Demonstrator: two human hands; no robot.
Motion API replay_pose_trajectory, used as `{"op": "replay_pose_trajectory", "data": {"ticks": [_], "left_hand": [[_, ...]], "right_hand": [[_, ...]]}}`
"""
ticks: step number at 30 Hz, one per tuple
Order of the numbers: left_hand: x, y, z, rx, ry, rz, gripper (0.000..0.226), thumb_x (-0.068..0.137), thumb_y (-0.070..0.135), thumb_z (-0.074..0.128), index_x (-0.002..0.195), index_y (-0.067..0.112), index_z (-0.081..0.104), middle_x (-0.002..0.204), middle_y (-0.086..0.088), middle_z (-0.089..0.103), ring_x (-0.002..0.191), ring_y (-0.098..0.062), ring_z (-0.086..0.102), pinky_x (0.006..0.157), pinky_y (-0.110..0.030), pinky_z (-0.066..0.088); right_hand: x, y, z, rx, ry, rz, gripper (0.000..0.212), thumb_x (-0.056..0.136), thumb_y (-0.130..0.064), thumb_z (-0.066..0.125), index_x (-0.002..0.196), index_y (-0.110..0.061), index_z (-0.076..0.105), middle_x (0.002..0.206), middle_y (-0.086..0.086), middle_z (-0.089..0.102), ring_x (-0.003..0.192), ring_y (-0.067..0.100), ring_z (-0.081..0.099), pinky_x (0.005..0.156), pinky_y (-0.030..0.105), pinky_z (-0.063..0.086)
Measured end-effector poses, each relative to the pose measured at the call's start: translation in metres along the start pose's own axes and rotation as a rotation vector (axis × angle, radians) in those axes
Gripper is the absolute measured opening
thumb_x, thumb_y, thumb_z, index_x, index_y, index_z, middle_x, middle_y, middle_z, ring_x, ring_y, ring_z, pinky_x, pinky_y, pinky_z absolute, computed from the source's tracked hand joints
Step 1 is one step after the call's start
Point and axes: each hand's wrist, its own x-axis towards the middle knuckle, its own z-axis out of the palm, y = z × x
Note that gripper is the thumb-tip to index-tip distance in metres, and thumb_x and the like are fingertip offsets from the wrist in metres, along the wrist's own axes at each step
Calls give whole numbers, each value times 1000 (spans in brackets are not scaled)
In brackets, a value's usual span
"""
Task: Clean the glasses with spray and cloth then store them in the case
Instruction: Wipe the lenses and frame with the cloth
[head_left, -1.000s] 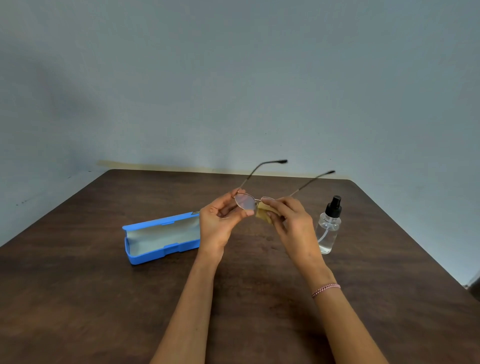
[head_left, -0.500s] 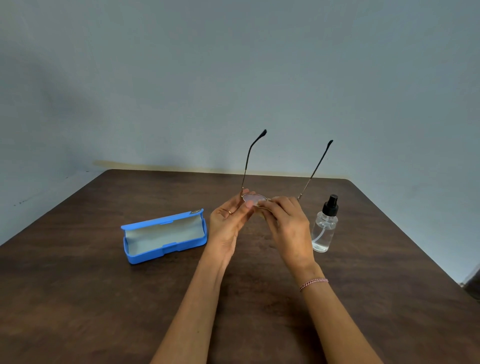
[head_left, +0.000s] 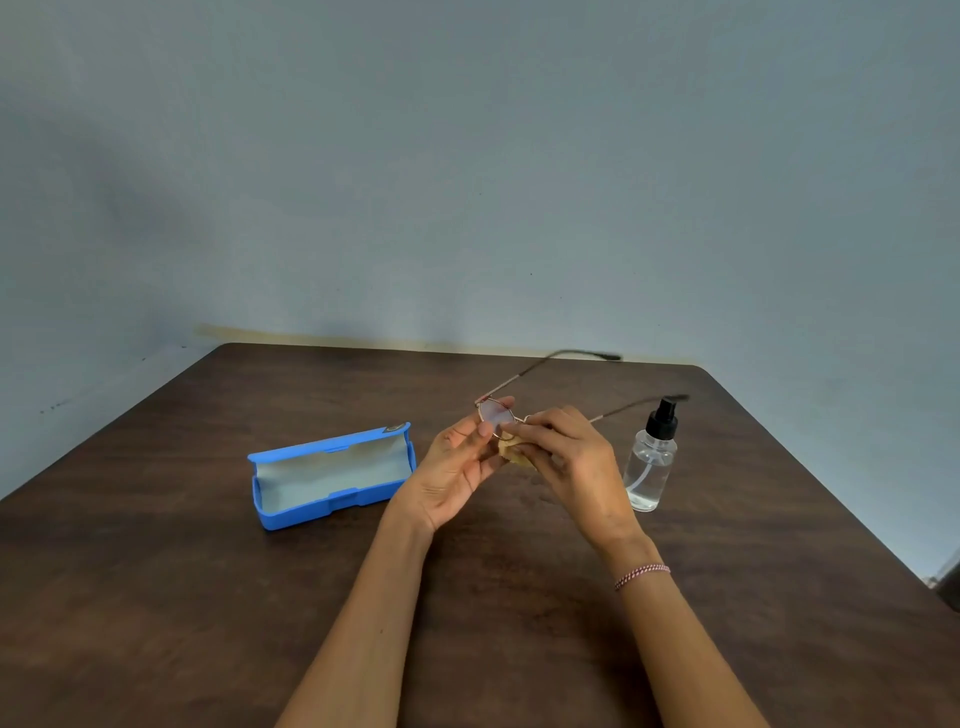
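The dark counter bears an open blue case, its pale lining exposed and nothing seen inside, presumably readied for storage. A spray bottle, partly filled with clear liquid, is stood beside the hands. The glasses are held above the counter, one lens rim gripped by the fingers of the left hand, while a tan cloth is pinched against the frame by the right hand, seemingly for wiping.
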Motion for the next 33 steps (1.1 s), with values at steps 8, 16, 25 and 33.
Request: {"op": "replay_pose_trajectory", "data": {"ticks": [8, 16, 25, 33], "left_hand": [[4, 4, -5, 31, -13, 15, 70, 48, 30, 92, 112, 15, 67, 112, -12, 68, 102, -20, 67, 81, -28, 56], [5, 5, -12, -51, -17, 69, 68, 53, 6, 87, 116, 11, 63, 116, -13, 67, 104, -26, 67, 77, -26, 57], [7, -3, -11, 76, 4, 80, 39, 74, -8, 66, 110, 6, 64, 99, -8, 72, 96, -19, 68, 80, -25, 55], [5, 2, -14, 38, -13, 86, 39, 72, -5, 59, 107, 11, 68, 98, -5, 73, 92, -14, 69, 77, -23, 55]], "right_hand": [[2, 1, -4, -41, -10, -1, 32, 81, -5, 69, 111, -16, 67, 97, -4, 61, 90, 9, 51, 80, 19, 45], [9, -1, -10, 277, 440, 532, 16, 81, -25, 71, 95, -32, 68, 87, -8, 67, 73, 14, 63, 61, 41, 56], [23, -21, 12, 37, 149, 251, 24, 82, -2, 67, 104, -11, 70, 96, -2, 60, 87, 8, 57, 79, 12, 46], [12, -11, 9, -42, 47, 84, 25, 80, -2, 69, 104, -7, 69, 98, 3, 61, 96, 10, 50, 81, 13, 42]]}}
